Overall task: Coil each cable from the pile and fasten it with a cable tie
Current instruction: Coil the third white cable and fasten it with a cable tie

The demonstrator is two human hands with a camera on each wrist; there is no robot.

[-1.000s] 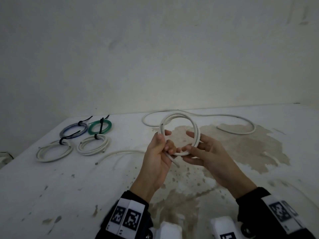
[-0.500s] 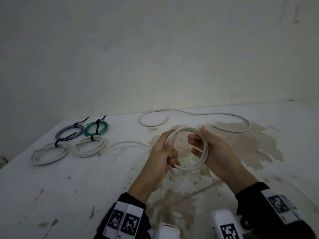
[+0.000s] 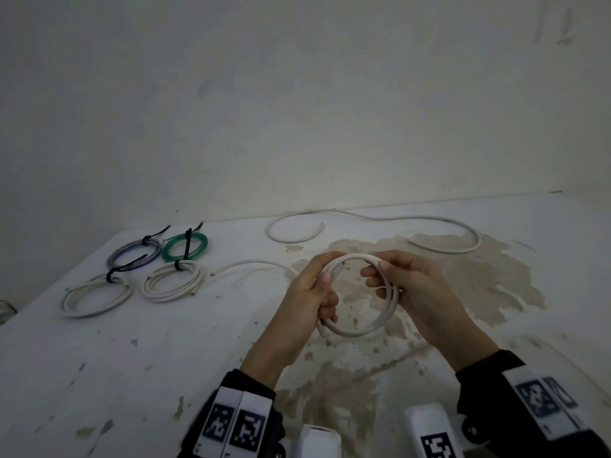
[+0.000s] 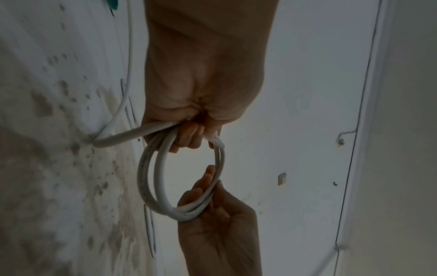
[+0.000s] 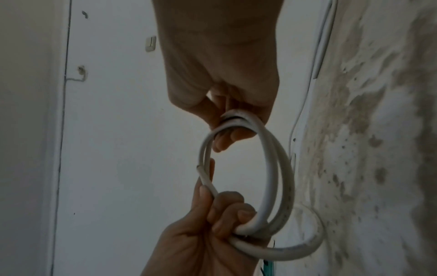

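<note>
Cable (image 3: 358,328) work is judged partly done: in the head view four tied coils (image 3: 172,283) are lying at the bench's (image 3: 99,358) far left, one loose cable (image 3: 380,219) is waiting behind, and a white loop is being held above the bench by the left hand (image 3: 309,294) and right hand (image 3: 418,289). In the left wrist view, left fingers (image 4: 189,134) are being curled round the loop. In the right wrist view, its opposite side is being pinched; no tie is on it.
</note>
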